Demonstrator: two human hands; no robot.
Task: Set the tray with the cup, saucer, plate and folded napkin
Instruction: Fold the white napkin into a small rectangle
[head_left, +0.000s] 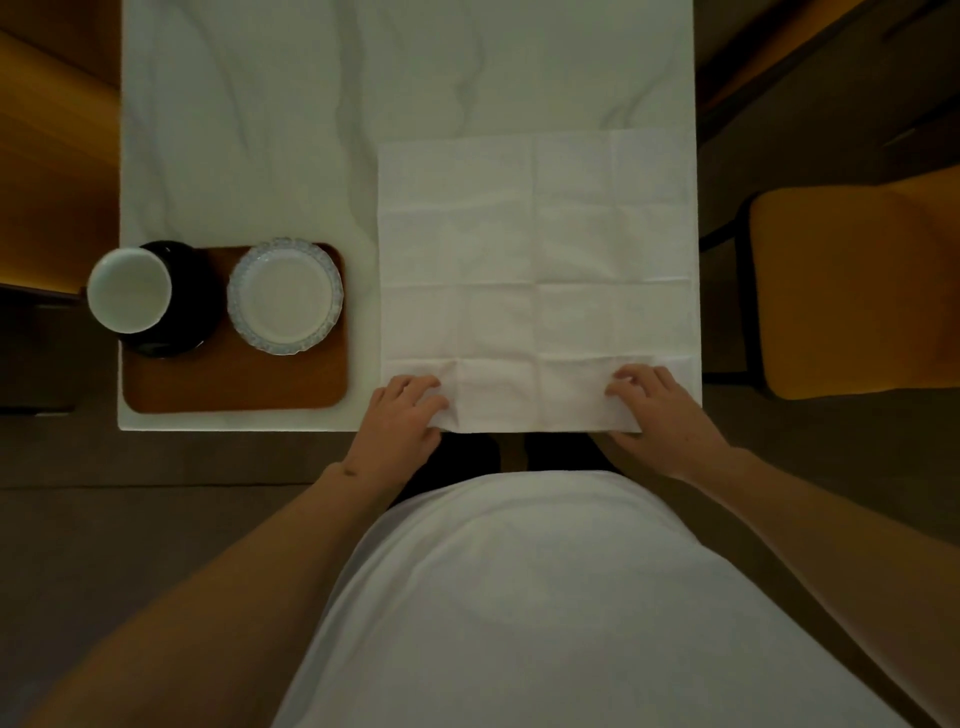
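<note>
A large white paper napkin (535, 280) lies unfolded and flat on the right half of the white table, creased into squares. My left hand (402, 415) pinches its near left corner and my right hand (660, 410) holds its near right corner at the table's front edge. A brown wooden tray (234, 382) sits at the near left. On it stands a white cup (129, 289) on a black saucer (182, 296), with a white plate with a blue patterned rim (284, 296) beside them to the right.
The marble-look white table (291, 130) stretches away from me. An orange-cushioned chair (857, 291) stands to the right of the table. Wooden furniture (52, 156) borders the left side. My white shirt fills the lower view.
</note>
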